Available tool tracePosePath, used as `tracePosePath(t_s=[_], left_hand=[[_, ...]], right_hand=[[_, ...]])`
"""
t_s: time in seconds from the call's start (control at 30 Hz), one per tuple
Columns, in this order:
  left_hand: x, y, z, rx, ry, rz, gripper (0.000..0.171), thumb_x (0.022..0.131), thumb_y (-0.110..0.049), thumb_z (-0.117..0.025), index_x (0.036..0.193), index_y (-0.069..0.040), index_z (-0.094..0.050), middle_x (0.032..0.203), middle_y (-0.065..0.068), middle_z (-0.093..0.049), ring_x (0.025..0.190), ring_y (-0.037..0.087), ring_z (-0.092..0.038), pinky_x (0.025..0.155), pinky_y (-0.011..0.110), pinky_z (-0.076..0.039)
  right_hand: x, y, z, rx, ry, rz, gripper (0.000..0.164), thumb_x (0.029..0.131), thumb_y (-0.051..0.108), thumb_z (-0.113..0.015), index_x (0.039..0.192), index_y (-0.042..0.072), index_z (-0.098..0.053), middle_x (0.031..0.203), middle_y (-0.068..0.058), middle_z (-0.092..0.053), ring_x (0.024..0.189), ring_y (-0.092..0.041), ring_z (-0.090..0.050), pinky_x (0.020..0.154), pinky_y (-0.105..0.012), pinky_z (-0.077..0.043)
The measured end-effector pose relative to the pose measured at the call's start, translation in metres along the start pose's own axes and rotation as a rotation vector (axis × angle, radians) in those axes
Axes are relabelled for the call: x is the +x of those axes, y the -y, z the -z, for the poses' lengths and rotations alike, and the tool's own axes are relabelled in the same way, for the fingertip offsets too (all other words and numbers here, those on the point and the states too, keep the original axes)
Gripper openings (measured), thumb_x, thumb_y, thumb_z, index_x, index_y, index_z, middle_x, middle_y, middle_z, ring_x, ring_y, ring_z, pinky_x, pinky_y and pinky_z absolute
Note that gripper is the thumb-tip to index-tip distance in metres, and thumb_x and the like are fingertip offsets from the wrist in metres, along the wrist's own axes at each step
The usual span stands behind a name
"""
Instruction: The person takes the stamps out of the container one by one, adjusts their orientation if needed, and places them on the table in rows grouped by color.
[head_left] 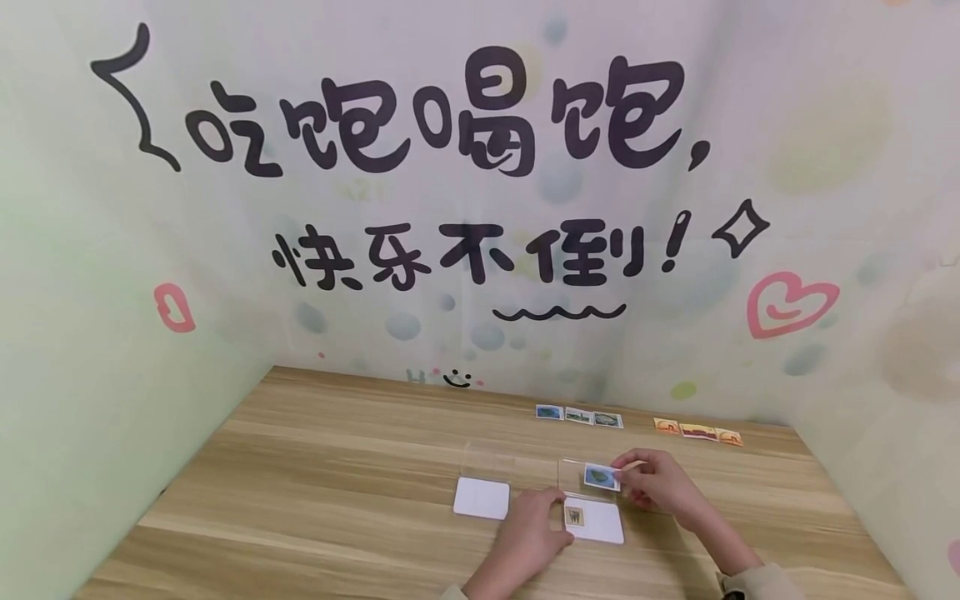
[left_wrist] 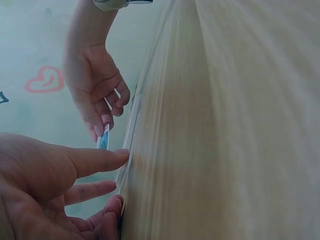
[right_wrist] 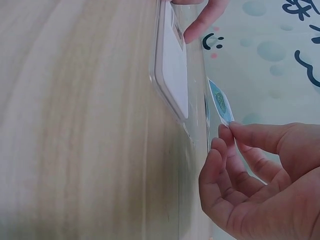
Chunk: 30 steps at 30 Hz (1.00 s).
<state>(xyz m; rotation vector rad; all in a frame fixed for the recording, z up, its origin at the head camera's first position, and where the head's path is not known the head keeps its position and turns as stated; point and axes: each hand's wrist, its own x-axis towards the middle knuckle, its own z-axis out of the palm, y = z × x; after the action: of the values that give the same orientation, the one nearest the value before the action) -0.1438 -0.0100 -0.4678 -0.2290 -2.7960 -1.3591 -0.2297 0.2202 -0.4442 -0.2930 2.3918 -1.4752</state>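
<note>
In the head view my right hand pinches a blue-green stamp by its edge, between thumb and fingertip. The stamp overlaps the raised transparent lid of a small plastic case. A white insert fills the case's base, and a brown stamp lies at its left side. My left hand rests at the case's left edge, its thumb and forefinger extended to touch it. The right wrist view shows the pinched stamp tilted above the table, apart from the white insert.
A second clear case with a white insert lies left of my left hand, its lid raised. Toward the wall are a row of blue-green stamps and a row of orange stamps. The wooden table meets fabric walls behind and on both sides.
</note>
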Motion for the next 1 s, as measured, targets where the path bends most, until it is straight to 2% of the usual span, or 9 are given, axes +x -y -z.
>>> tracePosePath(t_s=[0.5,1.0], left_hand=[[0.001,0.001,0.0,0.009,0.005,0.003,0.047,0.078,-0.01,-0.091,0.12,-0.002,-0.073,0.111,0.017,-0.072,0.108,0.04,-0.067,0.09,0.053,-0.057],[0.002,0.002,-0.002,0.023,0.0,0.009,0.047,0.077,-0.01,-0.092,0.119,-0.003,-0.074,0.111,0.017,-0.073,0.107,0.039,-0.067,0.089,0.052,-0.058]], right_hand=[[0.007,0.001,0.001,-0.045,-0.018,0.013,0.025,0.102,0.006,-0.065,0.116,-0.015,-0.062,0.077,-0.003,-0.064,0.067,-0.016,-0.058,0.058,-0.027,-0.052],[0.011,0.007,0.002,-0.022,-0.008,0.034,0.026,0.101,0.005,-0.065,0.117,-0.016,-0.062,0.078,-0.002,-0.065,0.068,-0.016,-0.061,0.059,-0.028,-0.052]])
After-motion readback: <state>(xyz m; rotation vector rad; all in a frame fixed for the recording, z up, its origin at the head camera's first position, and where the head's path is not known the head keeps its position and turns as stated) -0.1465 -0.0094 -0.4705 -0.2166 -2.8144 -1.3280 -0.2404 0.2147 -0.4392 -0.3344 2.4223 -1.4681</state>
